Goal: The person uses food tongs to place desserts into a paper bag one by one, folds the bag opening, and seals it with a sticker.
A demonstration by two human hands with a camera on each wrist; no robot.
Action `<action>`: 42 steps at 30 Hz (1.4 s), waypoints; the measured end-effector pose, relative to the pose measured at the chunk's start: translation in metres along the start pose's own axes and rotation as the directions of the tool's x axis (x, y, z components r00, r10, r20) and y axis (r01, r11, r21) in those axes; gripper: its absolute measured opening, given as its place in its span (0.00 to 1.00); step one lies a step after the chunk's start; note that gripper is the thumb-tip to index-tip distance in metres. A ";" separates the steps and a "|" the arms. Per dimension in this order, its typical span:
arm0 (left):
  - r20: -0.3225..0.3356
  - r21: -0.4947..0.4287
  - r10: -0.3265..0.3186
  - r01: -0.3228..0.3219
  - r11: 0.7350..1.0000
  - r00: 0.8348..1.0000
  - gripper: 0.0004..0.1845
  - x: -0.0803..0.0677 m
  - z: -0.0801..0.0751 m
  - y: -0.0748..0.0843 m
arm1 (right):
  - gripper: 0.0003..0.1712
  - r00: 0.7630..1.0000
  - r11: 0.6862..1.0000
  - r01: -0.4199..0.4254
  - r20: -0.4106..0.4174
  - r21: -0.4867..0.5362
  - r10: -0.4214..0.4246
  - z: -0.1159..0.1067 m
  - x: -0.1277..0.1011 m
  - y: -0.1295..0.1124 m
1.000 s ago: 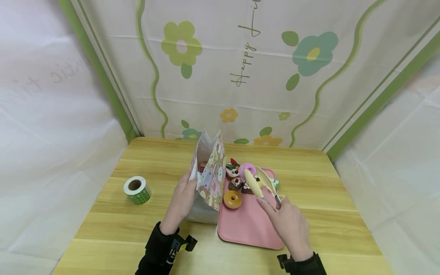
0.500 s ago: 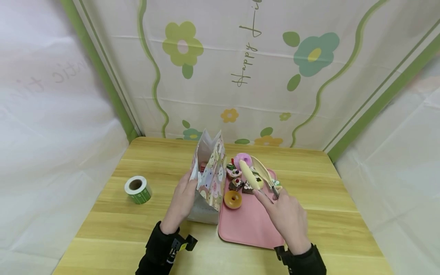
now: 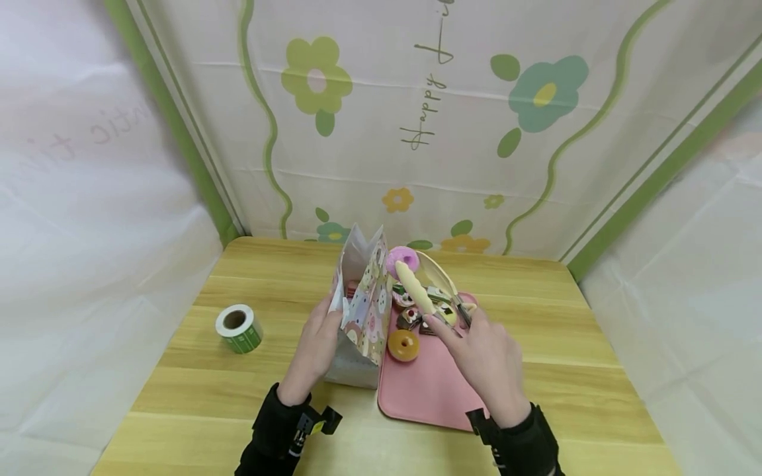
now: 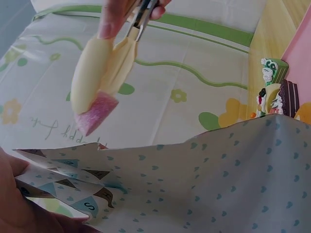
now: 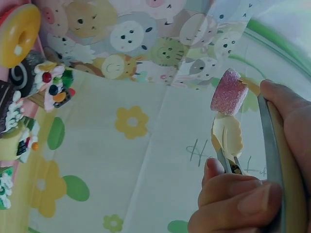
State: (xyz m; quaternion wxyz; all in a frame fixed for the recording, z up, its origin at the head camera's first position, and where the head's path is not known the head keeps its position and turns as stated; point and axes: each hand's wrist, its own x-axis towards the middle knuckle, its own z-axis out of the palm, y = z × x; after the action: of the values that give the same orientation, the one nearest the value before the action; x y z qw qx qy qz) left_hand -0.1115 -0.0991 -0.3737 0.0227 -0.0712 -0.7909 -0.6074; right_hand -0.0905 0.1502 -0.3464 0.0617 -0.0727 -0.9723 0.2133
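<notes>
Left hand (image 3: 314,347) grips the paper bag (image 3: 363,311), steadying its mouth; right hand (image 3: 485,360) squeezes tongs (image 3: 425,285) clamping a pink doughnut (image 3: 400,259) (at the bag's 3 o'clock).

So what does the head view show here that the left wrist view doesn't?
Only the head view shows the roll of green stickers, the wooden table, the yellow donut on the pink tray, and the left hand holding the bag's edge. Only the left wrist view shows the heart print inside the patterned bag. Both show the tongs, gripped by the right hand, pinching the pink donut above the bag.
</notes>
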 end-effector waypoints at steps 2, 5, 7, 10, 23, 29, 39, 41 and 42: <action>0.000 -0.005 0.006 -0.006 1.000 1.000 0.18 0.000 0.000 0.000 | 0.46 1.000 1.000 0.021 -0.009 0.001 -0.021 -0.002 0.001 -0.005; -0.002 -0.018 0.017 -0.017 1.000 1.000 0.18 0.000 0.000 0.001 | 0.47 0.998 0.998 0.056 -0.035 0.010 -0.056 -0.005 0.003 -0.014; -0.004 -0.023 0.017 -0.017 1.000 1.000 0.18 0.000 0.000 0.001 | 0.46 0.995 0.996 0.085 -0.055 0.006 -0.084 -0.006 0.004 -0.020; -0.018 -0.018 0.002 -0.002 1.000 1.000 0.19 0.000 0.000 0.000 | 0.42 0.987 0.990 0.138 -0.076 -0.020 -0.139 -0.007 0.008 -0.032; -0.016 -0.017 -0.034 0.034 0.999 0.999 0.21 -0.002 -0.002 -0.003 | 0.42 0.946 0.933 0.302 -0.055 -0.198 -0.319 -0.009 0.026 -0.061; -0.024 -0.002 -0.036 0.035 0.999 0.999 0.23 -0.002 -0.001 -0.002 | 0.41 0.902 0.870 0.385 -0.072 -0.307 -0.425 -0.026 0.031 -0.065; -0.022 0.069 -0.076 0.077 0.995 0.997 0.24 -0.004 0.004 0.001 | 0.37 0.791 0.695 0.551 0.025 -0.461 -0.611 -0.069 0.045 -0.088; -0.029 0.088 -0.084 0.086 0.992 0.996 0.24 -0.005 0.005 0.001 | 0.36 0.761 0.655 0.590 0.055 -0.473 -0.646 -0.075 0.046 -0.094; -0.031 0.091 -0.083 0.085 0.992 0.996 0.24 -0.005 0.005 0.001 | 0.36 0.748 0.635 0.605 0.068 -0.480 -0.660 -0.077 0.047 -0.097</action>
State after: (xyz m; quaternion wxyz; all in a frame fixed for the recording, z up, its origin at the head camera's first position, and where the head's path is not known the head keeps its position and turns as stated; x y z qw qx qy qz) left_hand -0.1065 -0.0942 -0.3743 0.0112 -0.0283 -0.8200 -0.5715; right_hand -0.1358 0.1021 -0.2313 0.1682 0.2479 -0.9515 -0.0704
